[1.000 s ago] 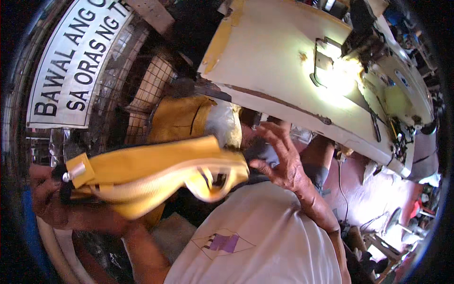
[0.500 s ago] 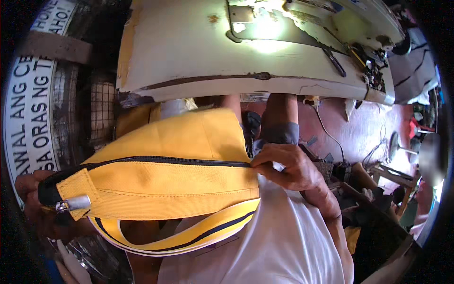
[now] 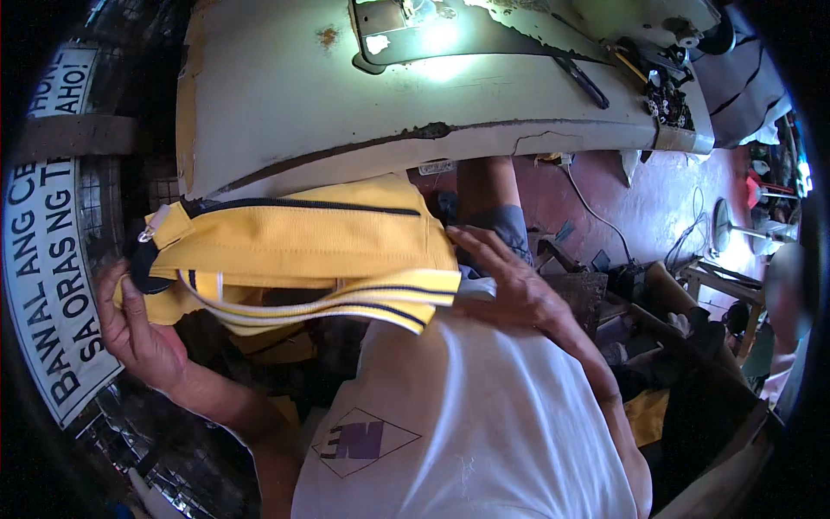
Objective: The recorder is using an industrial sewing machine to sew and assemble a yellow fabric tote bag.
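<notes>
A yellow fabric bag (image 3: 303,242) lies across my lap, with a black zipper (image 3: 311,206) along its upper side. Yellow straps with navy and white stripes (image 3: 389,298) hang along its near side. At its left end are a small tab with a metal clip (image 3: 149,232) and a black piece. My left hand (image 3: 143,329) is closed on that end, thumb on top. My right hand (image 3: 514,281) rests against the bag's right end, fingers stretched out and slightly blurred; its thumb is hidden. A greyish bit of cloth shows beside it.
Ahead stands a pale, worn sewing table (image 3: 303,112), its edge chipped, with a lit sewing machine (image 3: 666,22) on it. A dark pen-like tool (image 3: 584,84) lies there. A lettered sign (image 3: 52,294) is at left. A cord (image 3: 596,216) and a fan (image 3: 722,221) are at right.
The bag has moved up toward the table and tipped, so its striped straps and near side show more. My right hand has let go of the zipper's end and its fingers have straightened.
</notes>
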Demonstrator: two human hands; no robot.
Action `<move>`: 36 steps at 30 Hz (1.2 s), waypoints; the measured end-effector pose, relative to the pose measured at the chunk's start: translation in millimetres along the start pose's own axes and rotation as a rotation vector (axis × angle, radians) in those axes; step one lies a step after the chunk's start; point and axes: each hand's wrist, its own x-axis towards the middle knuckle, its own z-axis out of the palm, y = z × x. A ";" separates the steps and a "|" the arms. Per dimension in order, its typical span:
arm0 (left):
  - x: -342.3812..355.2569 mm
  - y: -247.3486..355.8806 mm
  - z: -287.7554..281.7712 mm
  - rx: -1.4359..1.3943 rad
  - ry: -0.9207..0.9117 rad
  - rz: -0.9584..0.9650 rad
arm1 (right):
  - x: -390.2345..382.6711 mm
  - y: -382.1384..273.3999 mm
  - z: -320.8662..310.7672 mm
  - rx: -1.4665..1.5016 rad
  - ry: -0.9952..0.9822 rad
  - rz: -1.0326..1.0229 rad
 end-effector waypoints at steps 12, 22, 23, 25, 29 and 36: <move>3.2 -4.3 -23.0 -0.144 -0.071 0.049 | 2.7 -25.8 -50.5 0.555 0.573 -0.514; 1.4 -40.5 97.4 0.717 -0.355 0.011 | 67.7 35.3 -46.2 0.827 0.409 0.142; -0.8 -37.4 102.3 0.716 -0.355 0.010 | 62.9 37.9 -45.0 0.780 0.365 0.187; -1.2 -23.9 117.3 0.572 -0.337 0.200 | 63.1 42.6 -42.8 0.800 0.334 0.188; -8.4 11.8 179.1 0.263 -0.661 0.316 | 65.6 38.8 -44.2 0.808 0.353 0.184; -30.5 6.1 240.8 0.403 -0.914 0.525 | 60.8 41.9 -49.2 0.712 0.311 0.209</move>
